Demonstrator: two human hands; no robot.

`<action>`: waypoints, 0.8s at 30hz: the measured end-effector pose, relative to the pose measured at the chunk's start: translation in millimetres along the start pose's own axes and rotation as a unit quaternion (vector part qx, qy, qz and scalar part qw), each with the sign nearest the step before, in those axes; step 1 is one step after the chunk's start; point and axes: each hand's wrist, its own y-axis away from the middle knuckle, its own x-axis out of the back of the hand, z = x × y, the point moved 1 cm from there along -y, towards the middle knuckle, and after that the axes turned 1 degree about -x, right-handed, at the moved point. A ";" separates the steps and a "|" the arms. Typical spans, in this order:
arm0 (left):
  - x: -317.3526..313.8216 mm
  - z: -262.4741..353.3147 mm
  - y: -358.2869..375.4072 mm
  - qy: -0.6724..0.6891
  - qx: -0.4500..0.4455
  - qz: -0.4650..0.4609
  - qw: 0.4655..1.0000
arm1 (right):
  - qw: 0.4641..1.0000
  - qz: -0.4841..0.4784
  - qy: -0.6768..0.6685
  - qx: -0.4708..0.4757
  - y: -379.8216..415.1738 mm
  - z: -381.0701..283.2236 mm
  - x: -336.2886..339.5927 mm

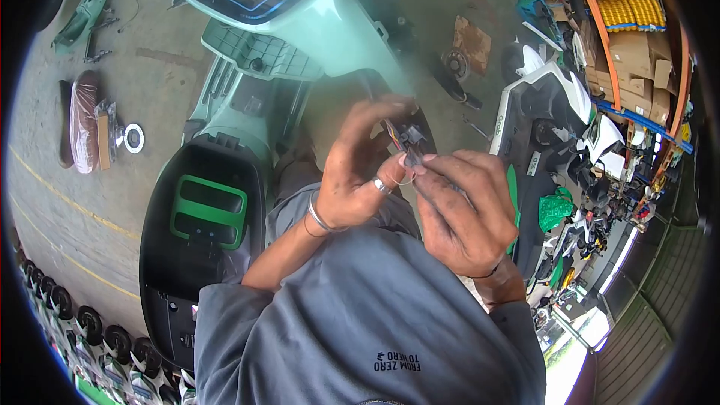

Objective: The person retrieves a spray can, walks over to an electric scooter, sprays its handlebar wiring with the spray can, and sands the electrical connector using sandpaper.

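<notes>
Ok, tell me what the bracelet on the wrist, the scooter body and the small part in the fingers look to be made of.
Bracelet: metal, by its thin silver shine. Scooter body: probably painted or moulded plastic, mint green with a soft gloss. Connector: seemingly dark matt plastic, with coloured wires coming out; it is too small to be sure.

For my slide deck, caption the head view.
Both hands pinch a small wired connector above a mint scooter.

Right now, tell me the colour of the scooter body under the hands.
Pale mint green scooter body, seen in the head view.
</notes>
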 end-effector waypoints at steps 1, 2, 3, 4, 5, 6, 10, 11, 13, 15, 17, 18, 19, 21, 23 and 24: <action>-1.3 1.5 0.5 -0.002 0.017 0.007 1.000 | 1.000 0.004 0.019 0.013 1.4 1.9 1.0; -0.5 0.9 0.4 -0.002 0.021 0.003 1.000 | 1.000 0.007 0.020 0.008 2.2 2.6 1.4; 0.8 0.0 0.4 -0.017 0.003 0.000 1.000 | 1.000 -0.002 0.019 0.007 2.7 3.0 1.5; 1.8 -1.2 0.5 -0.032 -0.015 -0.003 0.999 | 1.000 -0.011 0.018 0.006 3.1 3.1 1.7; 1.8 -3.2 0.2 -0.041 -0.029 -0.007 0.999 | 1.000 -0.009 0.025 0.013 3.5 2.9 2.2; -1.0 -0.8 0.5 -0.042 -0.019 0.004 0.999 | 1.000 -0.008 0.028 0.007 2.8 2.7 3.5; -2.3 -4.9 1.0 -0.047 -0.037 0.000 0.998 | 0.996 -0.026 0.069 0.056 -0.6 2.3 7.1; -2.3 -5.4 1.5 -0.046 -0.037 0.004 0.998 | 0.995 -0.013 0.083 0.053 -0.9 0.7 6.0; -2.9 -2.8 2.4 -0.064 -0.022 0.020 0.997 | 0.993 0.008 0.101 0.057 -1.4 1.1 3.2; -4.1 -2.6 1.3 -0.066 -0.029 0.019 0.997 | 0.992 0.028 0.103 0.060 -1.4 1.1 -0.5; -4.4 -2.4 1.3 -0.068 -0.036 0.017 0.997 | 0.992 0.042 0.101 0.056 -0.7 -0.5 -3.8; -4.0 -2.4 2.0 -0.067 -0.033 0.019 0.997 | 0.993 0.047 0.098 0.055 0.4 -1.6 -5.5; -3.5 -2.8 2.7 -0.066 -0.031 0.021 0.997 | 0.993 0.049 0.097 0.053 0.9 -1.6 -5.2; -2.1 -6.5 2.1 -0.075 -0.042 0.018 0.996 | 0.992 0.046 0.098 0.061 0.2 -0.4 -2.2; -2.5 -5.6 1.8 -0.084 -0.054 0.016 0.995 | 0.992 0.041 0.100 0.069 -2.0 -0.3 -0.2; -4.3 -2.8 0.9 -0.076 -0.051 0.020 0.996 | 0.990 0.037 0.106 0.082 -2.8 -1.1 0.1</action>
